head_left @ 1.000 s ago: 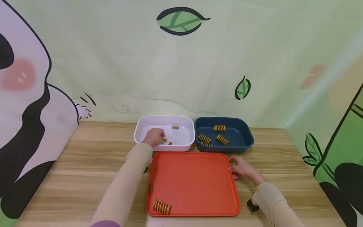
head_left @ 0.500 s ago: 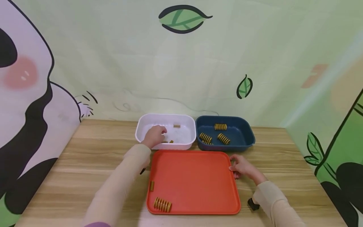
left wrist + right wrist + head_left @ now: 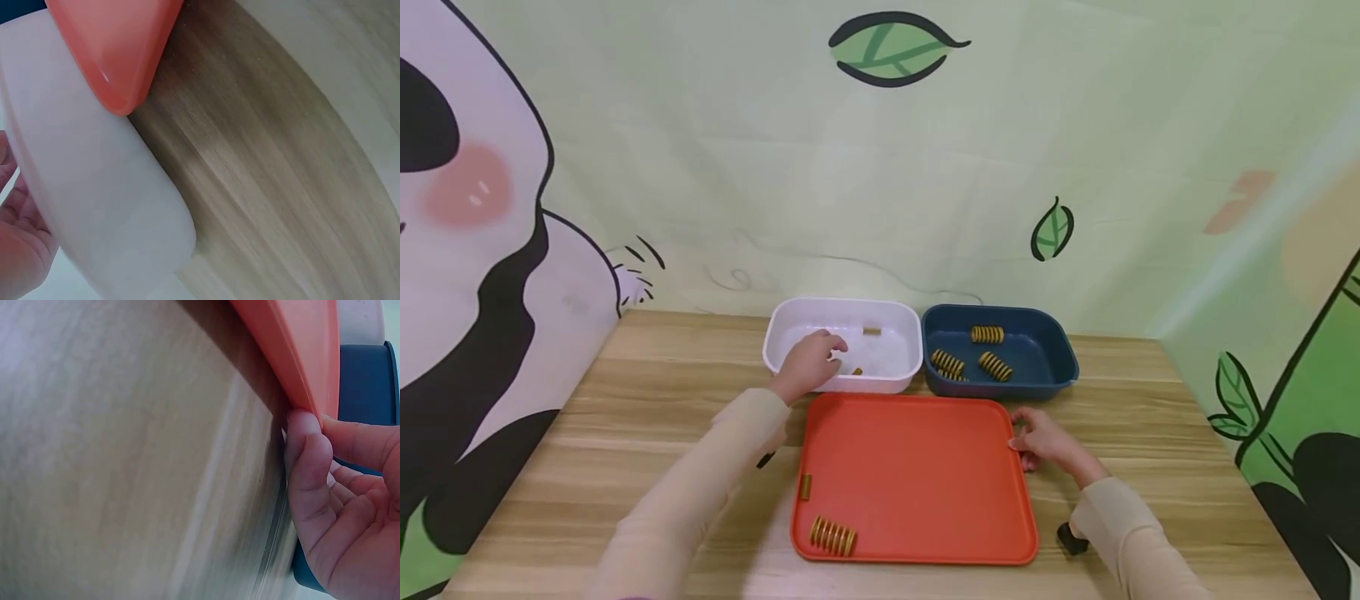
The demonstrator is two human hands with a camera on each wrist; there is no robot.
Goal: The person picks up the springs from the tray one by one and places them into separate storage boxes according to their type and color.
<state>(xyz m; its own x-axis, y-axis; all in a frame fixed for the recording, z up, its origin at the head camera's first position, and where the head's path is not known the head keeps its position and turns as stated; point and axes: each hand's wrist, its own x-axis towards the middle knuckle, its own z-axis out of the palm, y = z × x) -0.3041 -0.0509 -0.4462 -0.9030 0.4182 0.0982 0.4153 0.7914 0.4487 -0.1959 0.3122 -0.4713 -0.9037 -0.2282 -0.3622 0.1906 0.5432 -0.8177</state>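
Observation:
My left hand (image 3: pixel 807 363) reaches into the white bin (image 3: pixel 886 385), thumb and fingers apart with a gap between them. Near it in the bin lie small brown coil springs, one small spring (image 3: pixel 872 331) by the back wall and another (image 3: pixel 857 371) by the front. In the left wrist view the bin's wall hides part of the hand (image 3: pixel 24 250). My right hand (image 3: pixel 1047 442) pinches the right edge of the red tray (image 3: pixel 917 475); the right wrist view shows the thumb and fingers on its rim. On the tray's left side lie a large coil spring (image 3: pixel 832 537) and a small coil spring (image 3: pixel 805 487).
The navy bin (image 3: pixel 1037 389) stands right beside the white one and holds several large springs, among them one spring (image 3: pixel 987 334) at the back. Both bins stand behind the tray on the wooden table (image 3: pixel 1150 433), before a printed cloth backdrop (image 3: pixel 880 183).
My left hand has drawn away from a small spring by the bin's front wall, its thumb and fingers spreading apart. The right hand stays on the tray edge; the head view has shifted slightly.

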